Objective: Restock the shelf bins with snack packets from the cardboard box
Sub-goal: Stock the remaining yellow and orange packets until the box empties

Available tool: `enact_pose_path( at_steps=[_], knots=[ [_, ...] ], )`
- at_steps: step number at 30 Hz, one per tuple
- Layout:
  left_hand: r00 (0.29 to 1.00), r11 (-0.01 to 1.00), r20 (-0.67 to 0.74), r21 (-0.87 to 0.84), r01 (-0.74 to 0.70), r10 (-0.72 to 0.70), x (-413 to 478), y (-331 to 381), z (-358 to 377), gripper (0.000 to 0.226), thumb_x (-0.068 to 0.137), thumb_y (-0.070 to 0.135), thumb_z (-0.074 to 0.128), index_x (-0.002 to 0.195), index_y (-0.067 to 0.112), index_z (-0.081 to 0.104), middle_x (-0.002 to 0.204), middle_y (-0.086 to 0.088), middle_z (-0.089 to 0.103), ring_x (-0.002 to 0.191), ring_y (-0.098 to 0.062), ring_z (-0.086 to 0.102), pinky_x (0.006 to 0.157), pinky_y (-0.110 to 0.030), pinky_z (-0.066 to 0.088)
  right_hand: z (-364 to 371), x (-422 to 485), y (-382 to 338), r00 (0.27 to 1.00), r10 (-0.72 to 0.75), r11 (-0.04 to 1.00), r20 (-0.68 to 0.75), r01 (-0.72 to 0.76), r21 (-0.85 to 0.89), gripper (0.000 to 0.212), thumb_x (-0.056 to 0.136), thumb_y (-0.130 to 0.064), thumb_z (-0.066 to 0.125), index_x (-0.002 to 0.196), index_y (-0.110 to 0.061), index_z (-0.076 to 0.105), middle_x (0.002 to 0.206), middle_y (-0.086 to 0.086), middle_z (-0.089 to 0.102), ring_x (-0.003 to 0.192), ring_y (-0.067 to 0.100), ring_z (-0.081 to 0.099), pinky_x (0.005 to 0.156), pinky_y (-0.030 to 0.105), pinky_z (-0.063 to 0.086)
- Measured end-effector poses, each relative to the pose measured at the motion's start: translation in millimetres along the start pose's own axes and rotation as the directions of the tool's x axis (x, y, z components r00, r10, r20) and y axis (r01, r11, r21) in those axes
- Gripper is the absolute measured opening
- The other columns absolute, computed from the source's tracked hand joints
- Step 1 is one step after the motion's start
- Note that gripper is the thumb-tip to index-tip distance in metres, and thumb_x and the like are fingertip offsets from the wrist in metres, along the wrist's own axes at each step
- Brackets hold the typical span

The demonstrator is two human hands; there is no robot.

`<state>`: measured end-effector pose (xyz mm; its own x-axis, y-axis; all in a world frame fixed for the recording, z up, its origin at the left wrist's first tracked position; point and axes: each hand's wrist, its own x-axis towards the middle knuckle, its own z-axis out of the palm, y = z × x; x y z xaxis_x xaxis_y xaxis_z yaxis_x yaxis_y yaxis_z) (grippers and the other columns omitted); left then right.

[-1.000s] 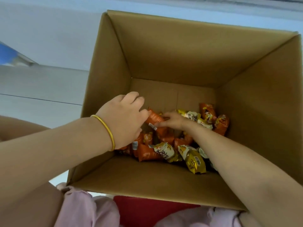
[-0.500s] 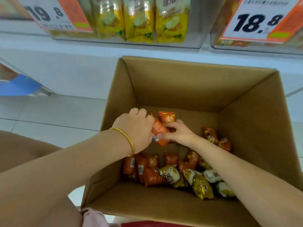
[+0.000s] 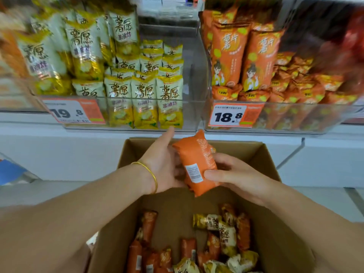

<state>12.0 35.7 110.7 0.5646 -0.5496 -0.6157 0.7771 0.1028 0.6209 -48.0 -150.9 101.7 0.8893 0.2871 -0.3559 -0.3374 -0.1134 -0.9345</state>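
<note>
Both sets of fingers grip one orange packet (image 3: 197, 164): the left hand (image 3: 163, 166) cups its side, the right hand (image 3: 236, 174) curls round its lower end. Just above the fingertips sits the well-stocked orange bin (image 3: 295, 119), with the yellow bin (image 3: 189, 113) up to their left. Below the hands, many loose packets (image 3: 224, 233) lie in the cardboard box (image 3: 250, 149), so I'd say plenty remains.
</note>
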Motion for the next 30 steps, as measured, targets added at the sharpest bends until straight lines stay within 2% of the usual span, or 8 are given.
enact_pose_path(
  at_steps=[5, 9, 15, 17, 19, 21, 25, 30],
  knots=[
    [1.0, 0.994, 0.023, 0.112, 0.002, -0.005, -1, -2, -5, 0.047, 0.073, 0.055, 0.054, 0.102, 0.023, 0.074, 0.111, -0.008, 0.07, 0.112, -0.029, 0.059, 0.1, -0.05, 0.039, 2, 6, 4, 0.996, -0.083, 0.991, 0.028, 0.085, -0.099, 0.061, 0.063, -0.031, 0.079, 0.12, -0.016, 0.062, 0.121, 0.0, 0.066, 0.112, 0.015, 0.061, 0.094, 0.028, 0.052],
    [1.0, 0.986, -0.014, 0.163, -0.022, 0.025, 2, -4, -11, 0.052, 0.062, 0.04, 0.072, 0.109, 0.019, 0.068, 0.112, -0.012, 0.069, 0.112, -0.032, 0.059, 0.099, -0.05, 0.042, 5, 13, -4, 0.981, -0.158, 0.961, 0.109, 0.178, -0.211, 0.055, 0.064, -0.029, 0.082, 0.117, -0.021, 0.066, 0.135, -0.013, 0.051, 0.12, 0.005, 0.055, 0.101, 0.027, 0.046],
    [0.974, 0.957, -0.204, 0.287, -0.036, 0.098, 5, -5, -16, 0.03, 0.086, 0.031, 0.064, 0.115, 0.023, 0.063, 0.102, -0.005, 0.072, 0.094, -0.024, 0.066, 0.072, -0.039, 0.055, 2, 3, -12, 0.955, -0.28, 0.875, 0.101, 0.297, -0.382, 0.048, 0.073, -0.013, 0.079, 0.113, -0.036, 0.064, 0.145, -0.012, 0.038, 0.128, -0.013, 0.035, 0.098, 0.018, 0.045],
    [0.96, 0.96, -0.259, 0.278, -0.031, 0.106, 2, -7, -18, 0.031, 0.091, 0.031, 0.06, 0.12, 0.019, 0.059, 0.105, -0.007, 0.071, 0.094, -0.023, 0.066, 0.075, -0.04, 0.055, -4, -6, -10, 0.868, -0.495, 0.628, 0.031, 0.382, -0.678, 0.052, 0.077, -0.019, 0.078, 0.12, -0.042, 0.059, 0.149, -0.007, 0.031, 0.128, -0.016, 0.031, 0.099, 0.011, 0.039],
    [0.962, 0.982, -0.268, 0.191, 0.002, 0.05, -3, -13, -13, 0.035, 0.093, 0.033, 0.056, 0.123, 0.016, 0.056, 0.11, -0.009, 0.068, 0.092, -0.023, 0.065, 0.075, -0.039, 0.053, -5, -6, -4, 0.733, -0.673, 0.291, 0.092, 0.378, -0.879, 0.063, 0.078, -0.012, 0.076, 0.13, -0.038, 0.051, 0.15, 0.001, 0.029, 0.131, 0.005, 0.036, 0.102, 0.021, 0.039],
    [0.974, 0.997, -0.225, 0.062, 0.042, -0.027, -7, -17, -3, 0.04, 0.093, 0.04, 0.053, 0.124, 0.015, 0.056, 0.111, -0.011, 0.068, 0.091, -0.025, 0.066, 0.076, -0.039, 0.052, 0, 0, 4, 0.685, -0.718, 0.206, 0.123, 0.378, -0.902, 0.071, 0.079, -0.001, 0.073, 0.135, -0.034, 0.044, 0.15, 0.005, 0.025, 0.134, 0.018, 0.032, 0.102, 0.026, 0.038],
    [0.992, 0.998, -0.12, 0.043, 0.038, -0.032, -10, -18, 6, 0.054, 0.082, 0.061, 0.053, 0.12, 0.023, 0.059, 0.11, -0.006, 0.07, 0.099, -0.025, 0.068, 0.086, -0.043, 0.052, 10, 7, 4, 0.745, -0.665, 0.459, 0.047, 0.458, -0.762, 0.08, 0.074, 0.01, 0.046, 0.137, -0.04, 0.044, 0.157, 0.0, 0.019, 0.145, 0.007, 0.013, 0.112, 0.009, 0.016],
    [0.997, 0.983, -0.009, 0.17, -0.075, 0.078, -12, -21, 3, 0.063, 0.07, 0.049, 0.075, 0.125, 0.024, 0.057, 0.115, -0.002, 0.069, 0.107, -0.022, 0.065, 0.095, -0.045, 0.05, 8, 5, -1, 0.865, -0.5, 0.858, -0.047, 0.488, -0.164, 0.046, 0.083, -0.016, 0.047, 0.121, -0.033, 0.066, 0.153, -0.019, 0.028, 0.142, 0.011, 0.03, 0.108, 0.034, 0.041]
  ],
)
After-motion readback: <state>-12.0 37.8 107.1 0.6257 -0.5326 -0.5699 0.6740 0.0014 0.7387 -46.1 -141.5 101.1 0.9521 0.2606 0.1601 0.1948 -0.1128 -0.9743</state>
